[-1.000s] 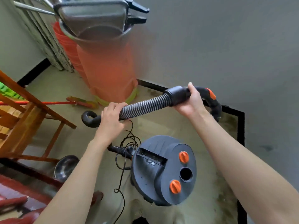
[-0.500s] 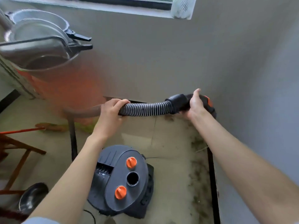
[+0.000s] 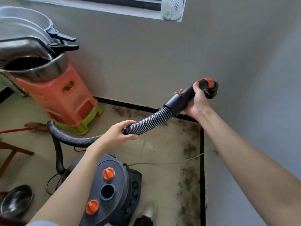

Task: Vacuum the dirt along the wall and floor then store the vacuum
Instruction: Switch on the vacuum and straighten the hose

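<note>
The grey wall (image 3: 162, 59) fills most of what I see, meeting a second wall (image 3: 260, 111) at a corner on my right, with a black skirting strip (image 3: 202, 160) running along the base of both. Below them the pale tiled floor (image 3: 154, 154) carries a band of dark dirt (image 3: 187, 176) that hugs the skirting and thickens toward the corner. On my left stands a stack of orange plastic stools (image 3: 65, 98) over a green one, with metal pans (image 3: 27, 51) piled on top, their black handles pointing at the wall. Near my feet sits the vacuum canister (image 3: 114, 190), dark grey, showing two orange knobs with a round open port between them. The ribbed hose (image 3: 146, 123) loops from behind the canister, curves up along the floor by the stools and rises across to my right. A metal bowl (image 3: 16, 199) lies on the floor at the lower left, and a red-handled broom (image 3: 32, 126) lies by the stools. My left hand (image 3: 117, 134) is wrapped around the hose midway along, fingers curled over the top. My right hand (image 3: 197, 100) grips the black curved hose handle (image 3: 182, 98), raised off the floor with its orange-ringed open end (image 3: 210, 87) close to the wall near the corner.
</note>
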{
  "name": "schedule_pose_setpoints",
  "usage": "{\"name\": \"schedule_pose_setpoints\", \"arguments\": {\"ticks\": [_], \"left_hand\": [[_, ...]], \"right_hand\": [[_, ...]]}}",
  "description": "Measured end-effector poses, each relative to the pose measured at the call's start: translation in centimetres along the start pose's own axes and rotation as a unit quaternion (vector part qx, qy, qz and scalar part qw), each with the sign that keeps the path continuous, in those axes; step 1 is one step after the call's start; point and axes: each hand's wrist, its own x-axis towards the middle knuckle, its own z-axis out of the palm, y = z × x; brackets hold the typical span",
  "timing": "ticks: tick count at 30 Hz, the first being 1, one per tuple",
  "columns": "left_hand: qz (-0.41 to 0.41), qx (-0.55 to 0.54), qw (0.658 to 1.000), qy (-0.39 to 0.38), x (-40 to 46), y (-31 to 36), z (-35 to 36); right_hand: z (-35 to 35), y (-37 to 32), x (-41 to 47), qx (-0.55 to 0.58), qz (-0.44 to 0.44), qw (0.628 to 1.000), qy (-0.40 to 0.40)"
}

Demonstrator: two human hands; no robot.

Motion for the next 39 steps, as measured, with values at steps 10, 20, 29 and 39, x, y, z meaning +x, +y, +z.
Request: {"name": "schedule_pose_setpoints", "arguments": {"ticks": [10,20,29,39], "left_hand": [[-0.056,0.01,0.997,-0.047,10.0,-4.0,1.5],[-0.181,0.036,0.975,0.126,16.1,-7.7,-1.4],[-0.255,-0.067,0.96,0.094,22.8,-9.1,-0.7],[-0.228,-0.345,0.881,0.232,36.4,-8.7,-1.0]], "right_hand": [[4.1,-0.9,13.0,-0.137,-0.019,0.99,0.023],[8.6,1.1,21.5,-0.141,-0.002,0.989,0.042],[6.6,4.9,29.2,-0.299,0.024,0.948,-0.106],[4.3,10.6,34.9,-0.514,0.01,0.808,-0.288]]}}
